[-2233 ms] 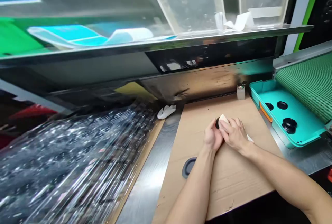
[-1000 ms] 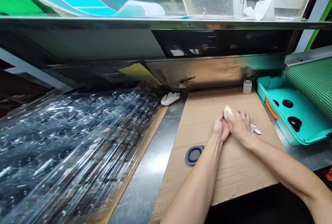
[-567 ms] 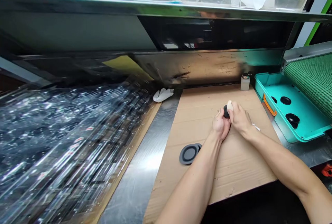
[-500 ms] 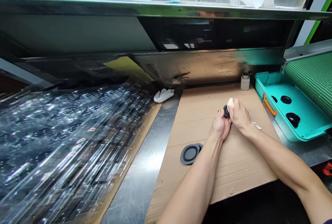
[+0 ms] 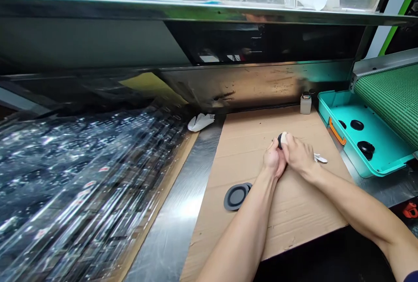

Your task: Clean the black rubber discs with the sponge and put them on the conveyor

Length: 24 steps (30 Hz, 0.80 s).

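A cardboard sheet (image 5: pixel 241 151) lies on the metal bench (image 5: pixel 178 203) between a plastic-wrapped stack (image 5: pixel 81 177) and a turquoise tray (image 5: pixel 351 153) containing black discs (image 5: pixel 357 125); a small bottle (image 5: pixel 305 105) stands at its far right corner, and the left forearm partly covers a grey ring (image 5: pixel 235 197). Both hands meet above the sheet, the left hand (image 5: pixel 274 160) grasping a black part (image 5: pixel 280 141) while the right hand (image 5: pixel 298 155), fingers bent, grips a white pad (image 5: pixel 284 138) against it. The part appears rounded, its face mostly hidden behind pad and fingers.
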Available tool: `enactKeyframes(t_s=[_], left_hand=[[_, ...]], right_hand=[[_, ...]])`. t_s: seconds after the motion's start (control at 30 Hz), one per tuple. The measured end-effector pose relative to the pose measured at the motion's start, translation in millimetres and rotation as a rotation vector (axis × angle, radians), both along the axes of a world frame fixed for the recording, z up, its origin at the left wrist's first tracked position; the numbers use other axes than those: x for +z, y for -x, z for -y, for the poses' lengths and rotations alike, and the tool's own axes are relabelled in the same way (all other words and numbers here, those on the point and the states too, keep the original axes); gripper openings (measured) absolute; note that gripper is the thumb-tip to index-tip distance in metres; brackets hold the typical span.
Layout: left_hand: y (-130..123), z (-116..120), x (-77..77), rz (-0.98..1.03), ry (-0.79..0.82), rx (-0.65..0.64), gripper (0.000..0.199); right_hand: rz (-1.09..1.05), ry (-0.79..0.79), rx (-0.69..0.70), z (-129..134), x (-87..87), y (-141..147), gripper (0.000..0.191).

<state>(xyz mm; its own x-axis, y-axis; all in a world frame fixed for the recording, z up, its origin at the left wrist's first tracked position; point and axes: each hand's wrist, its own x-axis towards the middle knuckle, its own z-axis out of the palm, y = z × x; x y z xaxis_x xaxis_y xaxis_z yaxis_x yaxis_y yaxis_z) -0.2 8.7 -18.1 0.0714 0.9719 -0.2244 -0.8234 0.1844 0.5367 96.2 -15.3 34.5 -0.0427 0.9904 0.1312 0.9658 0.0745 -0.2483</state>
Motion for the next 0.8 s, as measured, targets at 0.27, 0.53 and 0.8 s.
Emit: enactKeyframes(t_s=[0.27,0.53,0.8], left_hand=[[5.8,-2.6,7.9,-0.022,0.083,0.016,0.028],[26.3,11.6,31.1,0.086,0.107,-0.158,0.051],[31.1,13.8,43.5,0.211,0.178,-0.152,0.035]], right_hand=[[-0.029,-0.020,-0.042,-7.7,0.9,-19.4,0.035],[0.099,-0.112,-0.119,-10.4,17.7,-57.8,0.041],[0.130,0.272,0.253,4.5,22.1,-68.2,0.024]])
